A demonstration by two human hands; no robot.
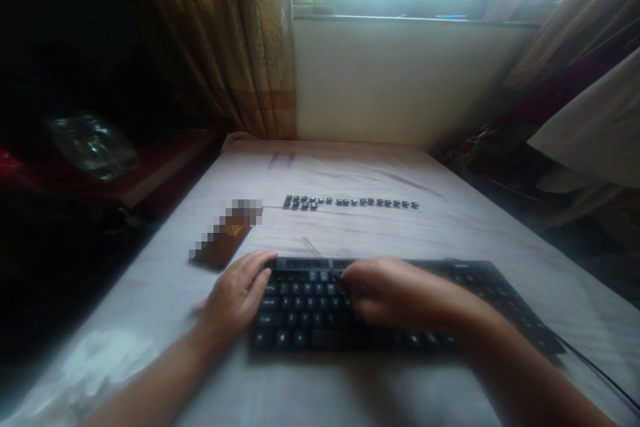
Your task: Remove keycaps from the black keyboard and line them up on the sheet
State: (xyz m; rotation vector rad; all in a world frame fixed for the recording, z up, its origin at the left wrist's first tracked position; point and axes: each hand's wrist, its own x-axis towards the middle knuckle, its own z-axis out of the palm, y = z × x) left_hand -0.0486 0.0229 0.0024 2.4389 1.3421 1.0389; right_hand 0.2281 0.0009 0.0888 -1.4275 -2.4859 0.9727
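A black computer keyboard (pixel 283 320) lies flat on the cloth in front of me. My left hand (pixel 236 290) grips its left end, the fingers at the far left corner and the thumb along the side. Over the upper middle keys my right hand (pixel 387 290) is closed, fingers curled down and pressed together. Whatever its fingertips hold is hidden and blurred. Dark gaps show in the number row, where keycaps are off. Beyond the keyboard, several loose keycaps (pixel 377 202) stand in a line, with a short second row at the left.
A pale cloth (pixel 350 233) covers the table. At the left lies a brown flat item (pixel 225 240), partly pixelated. The keyboard's cable (pixel 595 367) runs off right. A curtain (pixel 265 47) hangs by the window, and a clear rounded object (pixel 95 147) sits at far left.
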